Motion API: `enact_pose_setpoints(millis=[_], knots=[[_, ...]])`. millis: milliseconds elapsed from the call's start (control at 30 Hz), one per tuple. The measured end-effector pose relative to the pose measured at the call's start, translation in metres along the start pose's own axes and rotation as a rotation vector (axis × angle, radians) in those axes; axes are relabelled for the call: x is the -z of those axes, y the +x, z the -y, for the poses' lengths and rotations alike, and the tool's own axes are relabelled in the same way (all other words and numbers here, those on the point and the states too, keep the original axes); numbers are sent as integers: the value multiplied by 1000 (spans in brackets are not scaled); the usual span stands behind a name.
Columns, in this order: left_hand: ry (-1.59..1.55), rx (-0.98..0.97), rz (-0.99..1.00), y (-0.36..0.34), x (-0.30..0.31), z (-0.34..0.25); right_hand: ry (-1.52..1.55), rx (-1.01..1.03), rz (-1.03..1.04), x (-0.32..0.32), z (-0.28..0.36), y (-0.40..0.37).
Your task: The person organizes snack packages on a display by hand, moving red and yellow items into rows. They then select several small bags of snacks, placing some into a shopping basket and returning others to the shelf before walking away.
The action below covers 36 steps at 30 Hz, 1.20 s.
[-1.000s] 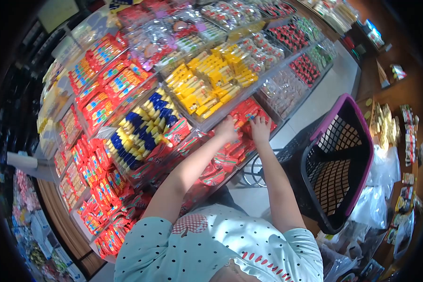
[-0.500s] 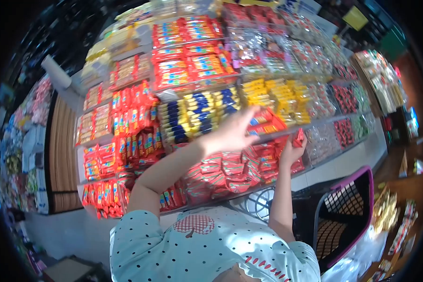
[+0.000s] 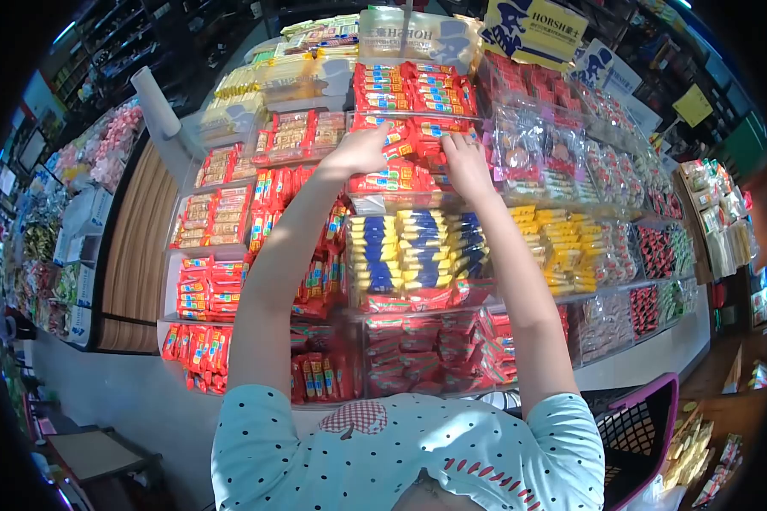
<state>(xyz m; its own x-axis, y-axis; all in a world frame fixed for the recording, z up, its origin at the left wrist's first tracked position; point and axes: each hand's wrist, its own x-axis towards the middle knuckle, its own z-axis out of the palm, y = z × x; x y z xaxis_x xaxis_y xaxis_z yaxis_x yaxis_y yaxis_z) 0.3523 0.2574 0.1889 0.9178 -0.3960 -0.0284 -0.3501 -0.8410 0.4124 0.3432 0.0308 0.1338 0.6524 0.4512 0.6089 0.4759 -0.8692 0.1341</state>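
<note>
Both my arms reach forward over a tiered display of packaged snacks. My left hand [image 3: 360, 153] is at the left side of the upper middle bin, its fingers on red packets [image 3: 396, 176]. Across the same bin, my right hand [image 3: 467, 163] touches red packets near its right edge, fingers pointing away from me. Whether either hand grips a packet is too small to tell. Yellow and blue packets [image 3: 422, 247] lie in the bin just below, with red and green ones [image 3: 409, 349] in the bin nearest my body.
Yellow packets [image 3: 562, 247] fill a bin on the right. A purple-rimmed black basket [image 3: 643, 417] stands at the lower right. Signs [image 3: 537, 30] rise at the back. On the left are a white roll [image 3: 156, 102] and a wood-slatted stand [image 3: 136, 247].
Both hands have moved up and away from the lower right bins to the red packets in the upper middle bin. The red packet seen earlier in my right hand no longer shows there.
</note>
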Motion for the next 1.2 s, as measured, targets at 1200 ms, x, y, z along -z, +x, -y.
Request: enact_pose_setpoints(millis=[1200], knots=[[318, -144, -149, 21, -60, 24, 346, -98, 235, -32, -27, -2]])
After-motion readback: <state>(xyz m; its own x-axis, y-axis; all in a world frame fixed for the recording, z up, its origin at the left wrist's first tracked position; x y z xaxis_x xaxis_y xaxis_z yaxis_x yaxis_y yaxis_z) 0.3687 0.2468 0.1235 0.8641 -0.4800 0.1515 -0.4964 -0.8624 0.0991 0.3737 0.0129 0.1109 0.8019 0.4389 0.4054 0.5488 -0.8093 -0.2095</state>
